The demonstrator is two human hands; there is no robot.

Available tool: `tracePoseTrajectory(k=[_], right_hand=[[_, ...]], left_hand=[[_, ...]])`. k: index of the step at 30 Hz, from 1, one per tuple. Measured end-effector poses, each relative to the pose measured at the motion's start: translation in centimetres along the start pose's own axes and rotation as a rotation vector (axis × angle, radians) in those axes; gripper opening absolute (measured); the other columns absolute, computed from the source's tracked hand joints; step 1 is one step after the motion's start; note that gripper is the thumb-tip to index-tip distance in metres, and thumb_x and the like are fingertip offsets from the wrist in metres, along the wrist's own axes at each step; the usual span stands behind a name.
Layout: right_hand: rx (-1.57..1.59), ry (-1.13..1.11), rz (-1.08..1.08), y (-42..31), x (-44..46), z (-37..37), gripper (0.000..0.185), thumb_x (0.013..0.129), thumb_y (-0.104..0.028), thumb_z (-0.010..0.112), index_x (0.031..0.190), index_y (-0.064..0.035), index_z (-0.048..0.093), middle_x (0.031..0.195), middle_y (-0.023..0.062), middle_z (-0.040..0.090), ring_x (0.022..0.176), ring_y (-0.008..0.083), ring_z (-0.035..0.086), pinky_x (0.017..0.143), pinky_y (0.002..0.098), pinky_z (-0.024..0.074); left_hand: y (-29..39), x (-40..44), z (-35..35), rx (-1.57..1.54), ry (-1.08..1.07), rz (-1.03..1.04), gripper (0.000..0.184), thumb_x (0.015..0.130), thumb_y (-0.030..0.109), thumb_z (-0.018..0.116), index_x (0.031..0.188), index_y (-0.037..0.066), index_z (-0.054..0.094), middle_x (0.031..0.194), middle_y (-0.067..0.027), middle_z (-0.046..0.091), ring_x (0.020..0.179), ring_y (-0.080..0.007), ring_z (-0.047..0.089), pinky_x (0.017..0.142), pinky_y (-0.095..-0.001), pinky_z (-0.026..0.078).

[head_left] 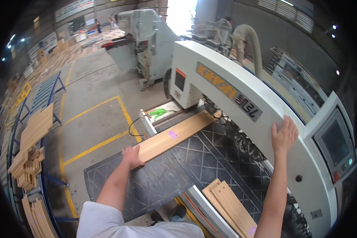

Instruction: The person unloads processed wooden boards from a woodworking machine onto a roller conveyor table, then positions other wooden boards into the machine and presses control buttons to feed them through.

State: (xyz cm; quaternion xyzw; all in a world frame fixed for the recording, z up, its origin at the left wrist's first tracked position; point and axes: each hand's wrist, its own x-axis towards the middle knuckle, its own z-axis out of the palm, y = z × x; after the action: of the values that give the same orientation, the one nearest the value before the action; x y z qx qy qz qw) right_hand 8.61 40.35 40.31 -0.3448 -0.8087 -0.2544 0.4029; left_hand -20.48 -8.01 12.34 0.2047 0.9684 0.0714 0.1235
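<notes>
A long wooden board [178,137] with a pink label lies across the dark machine table [158,182], its far end under the white machine's beam [226,87]. My left hand [133,157] is on the board's near left end, its fingers over the edge and corner. My right hand [285,135] rests against the top of the white beam, fingers spread, left of the control panel [335,139]. Nothing is held in it.
More boards [230,206] lie at the lower right by a white rail [210,216]. A green air gun [157,113] sits beyond the long board. Stacked wood [27,166] stands on roller racks at the left. People are far off at the upper left.
</notes>
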Motion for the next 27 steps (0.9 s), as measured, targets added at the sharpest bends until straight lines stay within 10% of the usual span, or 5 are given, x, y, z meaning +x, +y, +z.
tracePoseTrajectory(k=[7, 13, 16, 24, 27], right_hand=[[0.671, 0.126, -0.006, -3.2, -5.8, -1.7, 0.055, 0.081, -0.017, 0.065, 0.132, -0.0042, 0.047, 0.14, 0.0163, 0.043, 0.129, 0.0324, 0.04, 0.111, 0.0449, 0.0259], [1.519, -1.369, 1.215, -22.5, -35.1, -0.3, 0.057, 0.093, -0.044, 0.058, 0.132, -0.005, 0.044, 0.122, 0.012, 0.052, 0.113, 0.024, 0.052, 0.101, 0.0391, 0.0401], [2.059, -1.377, 1.651, -29.3, -38.0, -3.5, 0.048, 0.096, -0.033, 0.055, 0.132, -0.0051, 0.042, 0.126, 0.0096, 0.053, 0.115, 0.0247, 0.054, 0.092, 0.0396, 0.0476], [2.189, -1.212, 0.742, -38.5, -29.2, -15.3, 0.034, 0.096, -0.011, 0.055, 0.126, 0.0021, 0.048, 0.118, 0.0104, 0.06, 0.109, 0.0175, 0.057, 0.093, 0.0317, 0.0454], [2.323, -1.002, 0.24, -43.2, -18.6, -19.2, 0.037, 0.099, -0.023, 0.051, 0.125, 0.0031, 0.05, 0.115, 0.01, 0.064, 0.106, 0.0125, 0.057, 0.09, 0.0298, 0.0448]], left_hand=[[1.9, -11.9, 2.3, -0.13, 0.295, 0.038, 0.099, 0.045, 0.048, 0.081, 0.135, 0.018, 0.051, 0.122, -0.0234, 0.046, 0.118, -0.0384, 0.041, 0.102, -0.0474, 0.028], [-1.9, -28.3, 3.8, -0.111, 0.285, -0.078, 0.097, 0.039, 0.046, 0.081, 0.126, 0.015, 0.053, 0.119, -0.0267, 0.044, 0.116, -0.042, 0.041, 0.1, -0.0513, 0.029], [-4.6, -35.8, 3.7, -0.084, 0.316, -0.072, 0.097, 0.036, 0.047, 0.08, 0.123, 0.015, 0.053, 0.118, -0.0272, 0.042, 0.116, -0.0424, 0.04, 0.099, -0.0527, 0.028], [-3.4, -44.2, 3.8, -0.132, 0.373, -0.373, 0.034, 0.079, 0.02, 0.069, 0.107, 0.001, 0.067, 0.123, -0.0319, 0.053, 0.102, -0.0466, 0.054, 0.089, -0.0512, 0.044], [-4.0, -39.2, 8.7, -0.62, 0.722, -0.214, 0.117, 0.049, 0.037, 0.083, 0.147, 0.008, 0.025, 0.117, -0.0167, 0.042, 0.115, -0.0354, 0.041, 0.105, -0.0478, 0.029]])
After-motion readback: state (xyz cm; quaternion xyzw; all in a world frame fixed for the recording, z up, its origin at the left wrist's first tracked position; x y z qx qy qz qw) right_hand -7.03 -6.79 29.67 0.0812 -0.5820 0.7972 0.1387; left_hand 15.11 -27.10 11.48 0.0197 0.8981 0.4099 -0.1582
